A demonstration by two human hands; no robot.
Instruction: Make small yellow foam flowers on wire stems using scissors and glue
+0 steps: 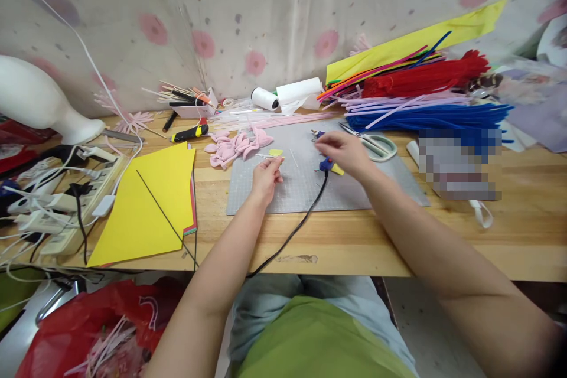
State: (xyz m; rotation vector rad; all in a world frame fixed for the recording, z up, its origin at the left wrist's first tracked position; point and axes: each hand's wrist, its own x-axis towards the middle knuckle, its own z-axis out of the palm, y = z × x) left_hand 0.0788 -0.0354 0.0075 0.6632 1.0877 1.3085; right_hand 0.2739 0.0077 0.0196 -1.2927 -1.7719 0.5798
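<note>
My left hand (264,181) is closed in a pinch over the grey cutting mat (292,192). At its fingertips are a small yellow piece (276,153) and a thin white stem, whose join is too small to make out. My right hand (342,150) closes over a blue glue gun (326,163), partly hiding it; the nozzle end shows beyond the fingers. A black cord runs from the gun toward the table's front edge. Another yellow scrap (337,169) lies beneath that hand. Scissors (376,146) with pale green handles rest just beyond it.
Pink fuzzy shapes (234,146) lie left of the mat. Yellow sheets (150,207) and a power strip (84,207) are further left. Red pipe cleaners (429,75) and blue ones (425,115) are piled at the back right. A white thread spool (264,98) stands behind.
</note>
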